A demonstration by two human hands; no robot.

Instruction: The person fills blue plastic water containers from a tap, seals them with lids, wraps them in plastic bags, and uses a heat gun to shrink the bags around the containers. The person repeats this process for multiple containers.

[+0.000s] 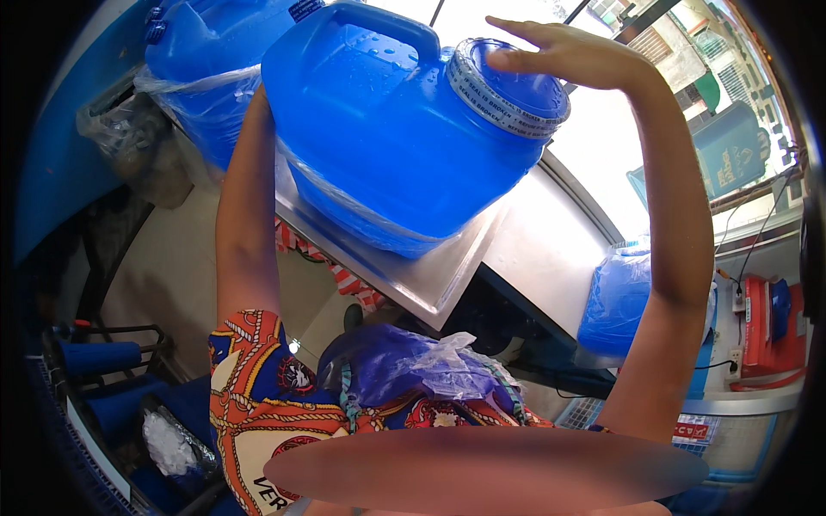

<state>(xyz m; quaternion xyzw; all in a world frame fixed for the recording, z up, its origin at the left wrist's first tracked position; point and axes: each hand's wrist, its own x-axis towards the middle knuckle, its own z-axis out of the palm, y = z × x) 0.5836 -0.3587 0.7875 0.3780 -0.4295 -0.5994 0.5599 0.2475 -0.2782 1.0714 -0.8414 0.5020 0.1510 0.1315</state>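
Note:
A large blue plastic water jug [400,148] with a moulded handle lies before me over a stainless steel counter, its lower part wrapped in clear plastic film. Around its wide round cap [516,80] runs a clear seal band printed with writing. My right hand [555,55] is at the cap, thumb over its face and fingers stretched out; whether it touches is unclear. My left arm reaches up to the jug's left side, and the left hand is hidden behind the jug.
More blue jugs in plastic film [206,97] stand at the upper left. Another wrapped blue container [616,297] is at the right. The steel counter's raised rim [439,309] ends in a corner nearby. A red case [774,329], cables and wall sockets are at the far right.

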